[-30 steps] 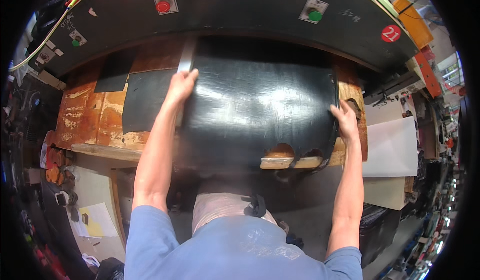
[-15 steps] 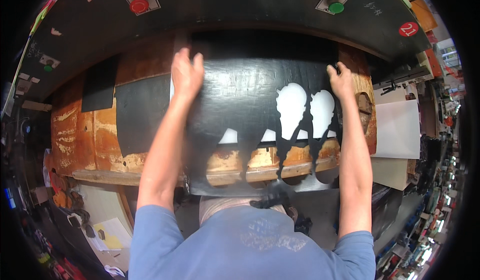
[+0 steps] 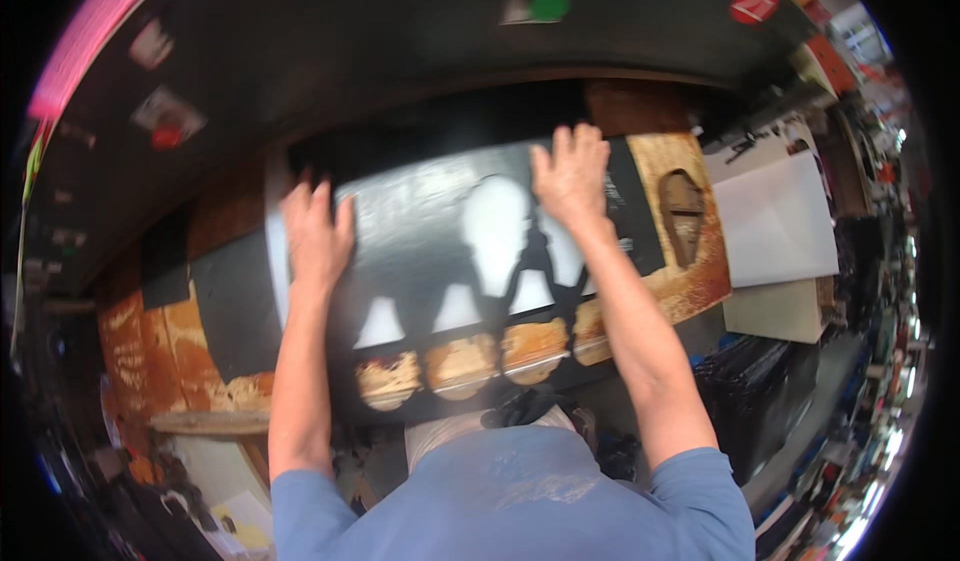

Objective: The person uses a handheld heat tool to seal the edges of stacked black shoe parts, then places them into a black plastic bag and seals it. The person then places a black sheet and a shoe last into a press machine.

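A thin black sheet (image 3: pixel 400 223) with several sole-shaped cut-outs lies between my hands, its near edge overhanging the wooden bench edge. White material (image 3: pixel 495 223) shows through the upper cut-outs, and worn board shows through the lower ones. My left hand (image 3: pixel 318 236) rests at the sheet's left edge with thumb and fingers apart, slightly blurred. Flat near the sheet's right side lies my right hand (image 3: pixel 574 183), fingers stretched, partly covering one cut-out. Neither hand wraps round anything.
A sole-shaped cutting die (image 3: pixel 683 219) stands on the worn board (image 3: pixel 705 261) at right. Dark pieces (image 3: pixel 235 306) lie at left. Beyond the sheet is a black machine front (image 3: pixel 400 51) with a green button (image 3: pixel 550 7) and a red one (image 3: pixel 167 139). White sheets (image 3: pixel 775 226) sit far right.
The black sheet has shifted left across the board, and both hands have moved left with it. My right hand has gone from half-curled to flat. The whole view has turned.
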### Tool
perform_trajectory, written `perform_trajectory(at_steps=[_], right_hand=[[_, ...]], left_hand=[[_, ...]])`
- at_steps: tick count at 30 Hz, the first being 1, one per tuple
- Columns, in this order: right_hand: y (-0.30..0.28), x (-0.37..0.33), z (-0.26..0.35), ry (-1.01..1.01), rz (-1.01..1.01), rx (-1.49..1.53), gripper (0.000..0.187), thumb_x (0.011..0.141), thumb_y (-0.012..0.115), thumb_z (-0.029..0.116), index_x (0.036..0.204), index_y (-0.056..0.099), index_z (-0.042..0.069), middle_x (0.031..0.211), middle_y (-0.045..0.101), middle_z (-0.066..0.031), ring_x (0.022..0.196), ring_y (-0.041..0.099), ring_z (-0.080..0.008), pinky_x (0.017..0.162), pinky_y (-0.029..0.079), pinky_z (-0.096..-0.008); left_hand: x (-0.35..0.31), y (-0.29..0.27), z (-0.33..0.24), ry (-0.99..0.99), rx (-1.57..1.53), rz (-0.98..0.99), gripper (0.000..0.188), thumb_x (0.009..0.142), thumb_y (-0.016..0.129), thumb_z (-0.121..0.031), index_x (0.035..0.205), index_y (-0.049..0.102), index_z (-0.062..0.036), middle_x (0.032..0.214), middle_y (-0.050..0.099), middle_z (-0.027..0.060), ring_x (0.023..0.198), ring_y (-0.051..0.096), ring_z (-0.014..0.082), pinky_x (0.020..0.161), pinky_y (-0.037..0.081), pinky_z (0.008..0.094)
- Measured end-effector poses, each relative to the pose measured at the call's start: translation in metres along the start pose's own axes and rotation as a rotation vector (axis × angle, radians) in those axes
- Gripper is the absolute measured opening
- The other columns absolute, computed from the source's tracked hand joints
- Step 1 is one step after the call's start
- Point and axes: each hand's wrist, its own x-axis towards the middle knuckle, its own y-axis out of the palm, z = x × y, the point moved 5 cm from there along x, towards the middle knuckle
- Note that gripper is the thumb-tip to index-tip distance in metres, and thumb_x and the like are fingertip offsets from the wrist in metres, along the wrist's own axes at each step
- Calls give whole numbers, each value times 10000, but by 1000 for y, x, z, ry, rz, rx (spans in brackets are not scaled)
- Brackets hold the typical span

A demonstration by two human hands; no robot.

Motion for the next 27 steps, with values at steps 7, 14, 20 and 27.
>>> perform_trajectory(at_steps=[7,14,20,27], right_hand=[[-40,-1,-30,66,107,618,644,974,637,427,1402,559,-48,1486,508,-288,1428,437,-460,1209,323,-534],[-81,-3,-325,563,-394,1020,544,997,676,217,1465,498,5,975,713,-60,881,691,-142,828,556,-299],[-54,44,-536,899,-548,1274,893,956,615,121,1679,92,83,946,691,-108,734,686,-158,624,535,-298],[-24,89,-597,953,-345,1040,918,926,594,257,1669,90,63,1135,732,-261,1097,694,-419,985,508,-458]], left_hand=[[-32,44,-123,44,-117,220,570,1005,646,-176,1503,470,39,1603,385,297,1526,295,484,1251,232,571],[-43,55,-155,-8,112,154,559,998,646,-158,1493,482,44,1605,435,229,1523,352,410,1261,245,508],[-45,57,-147,13,144,157,538,1008,626,-142,1501,484,21,1604,447,202,1517,365,402,1256,267,485],[-44,55,-148,26,173,150,496,1020,611,-133,1481,503,15,1586,464,206,1505,380,413,1238,308,486]])
